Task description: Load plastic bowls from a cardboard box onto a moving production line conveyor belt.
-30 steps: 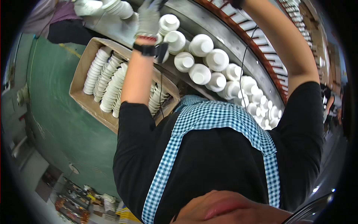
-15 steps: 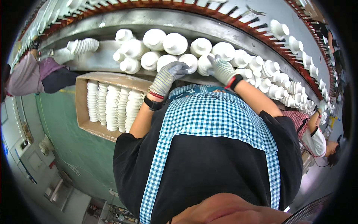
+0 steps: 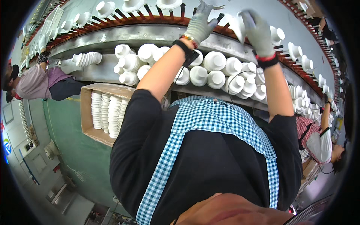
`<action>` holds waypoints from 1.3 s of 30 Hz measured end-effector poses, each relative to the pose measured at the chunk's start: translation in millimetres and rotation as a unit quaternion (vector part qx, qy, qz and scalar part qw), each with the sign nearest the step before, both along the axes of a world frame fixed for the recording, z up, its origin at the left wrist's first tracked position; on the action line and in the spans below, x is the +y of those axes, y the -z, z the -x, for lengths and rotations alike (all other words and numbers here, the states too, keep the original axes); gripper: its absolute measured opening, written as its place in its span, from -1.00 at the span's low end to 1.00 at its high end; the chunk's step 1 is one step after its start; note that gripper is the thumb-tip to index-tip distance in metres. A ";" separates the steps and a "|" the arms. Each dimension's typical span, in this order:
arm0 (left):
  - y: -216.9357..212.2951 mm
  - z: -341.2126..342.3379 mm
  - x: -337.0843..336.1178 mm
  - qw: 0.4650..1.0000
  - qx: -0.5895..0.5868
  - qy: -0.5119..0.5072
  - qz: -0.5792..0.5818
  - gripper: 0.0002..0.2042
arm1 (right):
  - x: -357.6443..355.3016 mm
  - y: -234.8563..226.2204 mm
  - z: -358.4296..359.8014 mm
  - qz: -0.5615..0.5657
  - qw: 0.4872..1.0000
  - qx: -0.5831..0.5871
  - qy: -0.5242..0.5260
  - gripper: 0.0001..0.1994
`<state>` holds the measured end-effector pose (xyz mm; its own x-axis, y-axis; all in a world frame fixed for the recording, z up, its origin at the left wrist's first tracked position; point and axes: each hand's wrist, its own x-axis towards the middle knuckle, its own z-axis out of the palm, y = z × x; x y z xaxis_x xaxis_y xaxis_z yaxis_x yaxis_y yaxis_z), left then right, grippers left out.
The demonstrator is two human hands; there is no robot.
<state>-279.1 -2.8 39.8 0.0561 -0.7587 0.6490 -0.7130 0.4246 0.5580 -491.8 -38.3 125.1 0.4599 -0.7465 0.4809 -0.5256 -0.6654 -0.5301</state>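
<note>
My right hand (image 3: 258,32), in a pale glove, is closed at the rim of a white flanged cup (image 3: 237,28) over the rack's edge. Part of the cup is hidden behind the fingers. To its left, my gloved left hand (image 3: 202,24) reaches over the dark-tipped pegs (image 3: 182,13), thumb and fingers apart, with nothing visible in it. A pliers-like tool (image 3: 218,7) lies just beyond those fingers. Below both hands, several stacks of white flanged cups (image 3: 215,60) rest along the metal ledge (image 3: 112,35), partly covered by my forearms.
A cardboard box (image 3: 87,112) with rows of nested white pieces stands left of me. Other flanged cups (image 3: 295,51) sit along the peg rack at right. One co-worker (image 3: 33,82) is at the far left, another (image 3: 317,144) at the right. A thin dark cable crosses the stacks.
Both hands have left the stacked cups and moved up and away to the peg rack. My right hand has taken hold of a flanged cup. The rack's cups and the pliers-like tool have shifted left.
</note>
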 end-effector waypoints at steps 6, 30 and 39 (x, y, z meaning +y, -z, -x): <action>37.9 -31.1 -37.2 0.987 0.139 0.037 -0.066 -0.81 | -114.0 -28.5 -120.7 0.007 0.989 0.142 0.041 -0.67; 64.6 -112.2 110.4 0.848 0.461 -0.040 -0.258 -0.66 | 6.3 36.6 -174.8 0.143 0.971 0.139 -0.135 -0.69; 52.7 -85.0 111.1 0.921 0.348 -0.060 -0.167 -0.76 | 89.3 153.1 -29.6 -0.178 0.880 0.437 -0.063 -0.51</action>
<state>-194.1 108.3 -12.9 0.4660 -0.8710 0.1556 -0.1645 0.0875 0.9825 -462.2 50.9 -28.1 0.6275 -0.6952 -0.3506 -0.7701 -0.6207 -0.1474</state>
